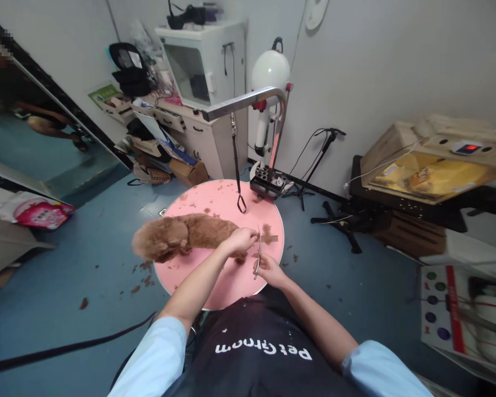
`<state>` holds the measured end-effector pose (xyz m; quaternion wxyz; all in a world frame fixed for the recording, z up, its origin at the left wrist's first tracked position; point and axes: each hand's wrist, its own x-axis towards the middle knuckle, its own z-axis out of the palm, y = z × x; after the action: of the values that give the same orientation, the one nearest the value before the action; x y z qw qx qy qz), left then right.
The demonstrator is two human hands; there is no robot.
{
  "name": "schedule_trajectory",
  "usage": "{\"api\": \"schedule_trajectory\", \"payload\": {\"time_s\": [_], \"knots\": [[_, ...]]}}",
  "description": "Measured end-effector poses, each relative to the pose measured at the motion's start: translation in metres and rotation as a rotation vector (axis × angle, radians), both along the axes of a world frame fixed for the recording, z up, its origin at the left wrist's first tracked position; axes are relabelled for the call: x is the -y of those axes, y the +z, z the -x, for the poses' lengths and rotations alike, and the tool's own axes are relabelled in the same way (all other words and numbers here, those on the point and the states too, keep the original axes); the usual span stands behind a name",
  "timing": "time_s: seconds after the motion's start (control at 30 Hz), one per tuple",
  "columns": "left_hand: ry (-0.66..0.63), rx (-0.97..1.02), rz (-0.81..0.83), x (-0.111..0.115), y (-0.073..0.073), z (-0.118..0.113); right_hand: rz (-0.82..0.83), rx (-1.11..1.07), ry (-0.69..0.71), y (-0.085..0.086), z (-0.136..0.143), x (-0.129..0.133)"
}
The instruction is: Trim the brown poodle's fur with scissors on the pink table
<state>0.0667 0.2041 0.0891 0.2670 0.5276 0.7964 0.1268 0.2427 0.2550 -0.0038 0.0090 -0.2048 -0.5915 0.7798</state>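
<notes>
The apron [262, 328] bears the white legend "Pet Groom", inverted in the head view. The brown dog [209, 230] stands on the round pink counter [225, 289], head toward the left edge of the view. The right hand [271, 272] has its fingers closed around the handles of the scissors [259, 251], blades pointing away from the apron. The left hand [240, 240] rests at the dog's rear, beside the blades, fingers curled; whether they grip anything cannot be determined. Lettering on the pink bag [43, 212] and the red-striped carton [436, 331] is illegible. Digits on the red display [468, 149] are unreadable.
</notes>
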Motion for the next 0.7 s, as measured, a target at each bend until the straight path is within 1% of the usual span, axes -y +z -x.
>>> {"api": "schedule_trajectory", "payload": {"time_s": [0.13,0.27,0.43,0.57,0.63,0.7], "knots": [[-0.018,0.049,-0.024,0.002,-0.002,0.005,0.023,-0.007,0.040,-0.002,-0.004,-0.002],[-0.035,0.143,-0.027,0.002,-0.002,0.008,0.000,-0.040,0.102,-0.004,-0.003,-0.004],[-0.033,0.182,-0.030,0.000,-0.001,0.009,-0.056,-0.085,0.078,-0.014,-0.004,-0.003],[-0.027,0.148,-0.048,0.000,-0.001,0.008,-0.073,-0.063,0.078,-0.019,-0.010,-0.001],[-0.002,0.142,-0.054,-0.001,-0.001,0.007,-0.160,-0.051,0.047,-0.018,-0.010,0.001],[0.050,0.124,-0.042,-0.002,-0.003,0.004,-0.312,-0.054,0.003,-0.016,-0.007,0.003]]}}
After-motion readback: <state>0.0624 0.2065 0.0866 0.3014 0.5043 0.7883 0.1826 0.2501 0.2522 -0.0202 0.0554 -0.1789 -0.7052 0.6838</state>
